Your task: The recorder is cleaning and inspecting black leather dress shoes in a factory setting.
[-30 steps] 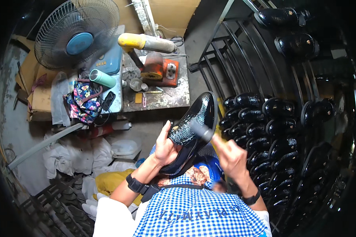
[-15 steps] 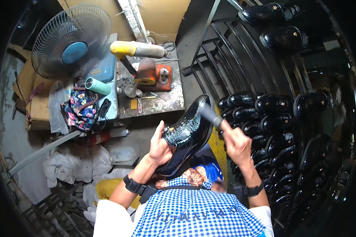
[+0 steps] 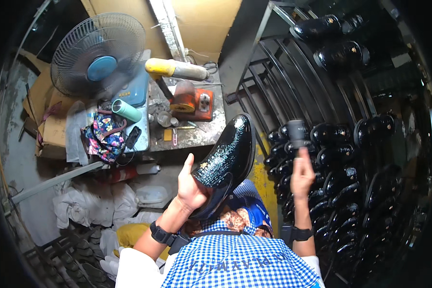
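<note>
Shoemaking workshop: racks of black shoes (image 3: 341, 158), cluttered workbench (image 3: 197, 134), fan (image 3: 98, 55).

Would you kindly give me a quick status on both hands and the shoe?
Left hand holds glossy black shoe at its side, toe up. Right hand raised beside it, grip shut on hammer. Nothing between hammer and shoe.

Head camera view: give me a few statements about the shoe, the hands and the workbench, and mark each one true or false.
1. The left hand holds a glossy black shoe. True.
2. The right hand is empty. False: it grips a hammer, raised clear of the shoe.
3. An electric fan stands left of the workbench. True.
4. The rack on the right holds white shoes. False: they are black.
</note>
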The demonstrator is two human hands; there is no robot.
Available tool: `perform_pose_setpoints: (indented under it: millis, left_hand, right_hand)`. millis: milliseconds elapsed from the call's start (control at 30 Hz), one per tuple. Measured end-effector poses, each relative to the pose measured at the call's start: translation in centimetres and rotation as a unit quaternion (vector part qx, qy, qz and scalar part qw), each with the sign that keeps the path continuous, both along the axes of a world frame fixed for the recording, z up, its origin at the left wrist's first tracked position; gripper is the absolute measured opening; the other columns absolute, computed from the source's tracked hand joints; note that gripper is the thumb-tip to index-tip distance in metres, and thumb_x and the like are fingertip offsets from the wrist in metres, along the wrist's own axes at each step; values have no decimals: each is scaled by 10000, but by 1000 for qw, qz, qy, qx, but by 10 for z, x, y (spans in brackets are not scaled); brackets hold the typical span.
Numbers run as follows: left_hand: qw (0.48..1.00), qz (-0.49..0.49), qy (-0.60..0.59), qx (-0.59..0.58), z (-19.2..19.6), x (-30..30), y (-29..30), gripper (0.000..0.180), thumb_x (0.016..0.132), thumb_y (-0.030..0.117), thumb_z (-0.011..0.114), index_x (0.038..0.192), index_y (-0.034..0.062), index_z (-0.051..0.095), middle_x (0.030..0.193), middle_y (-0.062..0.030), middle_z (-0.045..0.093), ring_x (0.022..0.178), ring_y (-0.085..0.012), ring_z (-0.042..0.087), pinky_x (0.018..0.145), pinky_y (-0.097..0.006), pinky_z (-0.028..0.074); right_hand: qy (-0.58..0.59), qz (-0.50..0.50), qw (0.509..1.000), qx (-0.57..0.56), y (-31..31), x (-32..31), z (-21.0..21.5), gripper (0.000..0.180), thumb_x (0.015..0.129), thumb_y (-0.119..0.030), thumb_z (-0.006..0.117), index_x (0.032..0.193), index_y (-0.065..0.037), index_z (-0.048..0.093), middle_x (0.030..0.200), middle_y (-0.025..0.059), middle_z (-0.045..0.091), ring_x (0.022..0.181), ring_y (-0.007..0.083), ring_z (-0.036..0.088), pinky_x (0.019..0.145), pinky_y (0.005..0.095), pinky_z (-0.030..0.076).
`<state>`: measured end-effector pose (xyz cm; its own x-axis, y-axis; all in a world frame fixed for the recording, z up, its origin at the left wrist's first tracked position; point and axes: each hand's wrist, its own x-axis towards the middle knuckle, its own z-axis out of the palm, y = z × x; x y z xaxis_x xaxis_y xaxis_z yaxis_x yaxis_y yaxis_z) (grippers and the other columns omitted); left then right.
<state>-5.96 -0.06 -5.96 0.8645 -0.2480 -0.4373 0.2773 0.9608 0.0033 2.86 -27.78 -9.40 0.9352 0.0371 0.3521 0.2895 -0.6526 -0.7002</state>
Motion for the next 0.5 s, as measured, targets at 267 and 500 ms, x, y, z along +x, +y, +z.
perform_pose_setpoints:
  millis: [267,500]
  left_hand:
    - [948,74,-3,310,-7,-2,0,247,876,192,516,1070,40,531,961,-52,585,863,-119,557,802,-269,440]
    - [704,-89,-84,700,-21,-22,-18,177,900,114,471,991,21,591,794,1,566,731,-80,501,669,-233,422]
  right_hand:
    - [159,-176,866,441,-8,-22,15,403,931,-225,427,1318,-140,352,669,-23,428,397,10,310,330,167,215]
    - [161,-59,888,427,20,-48,18,366,937,-155,393,1301,-117,382,633,-29,406,417,14,311,353,148,222]
